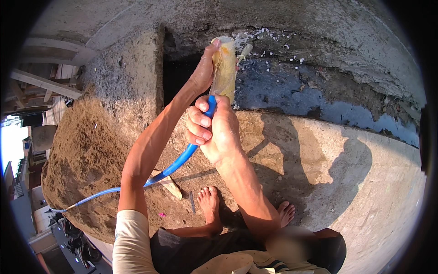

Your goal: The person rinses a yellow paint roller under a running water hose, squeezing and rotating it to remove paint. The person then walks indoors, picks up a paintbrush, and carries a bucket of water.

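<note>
My left hand [204, 68] grips a yellowish, wet paint roller [225, 68] held upright over a wet drain channel [292, 93]. Just below it, my right hand [212, 130] is closed around the end of a blue hose [180, 160], pointing it up at the roller. White droplets [273, 43] scatter to the right of the roller's top. The hose runs down to the left across the ground. My bare feet [210, 203] stand on the concrete below the hands.
A sand pile [86, 150] lies to the left beside a rough concrete block [132, 73]. A concrete slab [346, 173] stretches to the right. Dark water fills the channel beyond. A small wooden piece [169, 184] lies near my feet. Timber [41, 82] shows far left.
</note>
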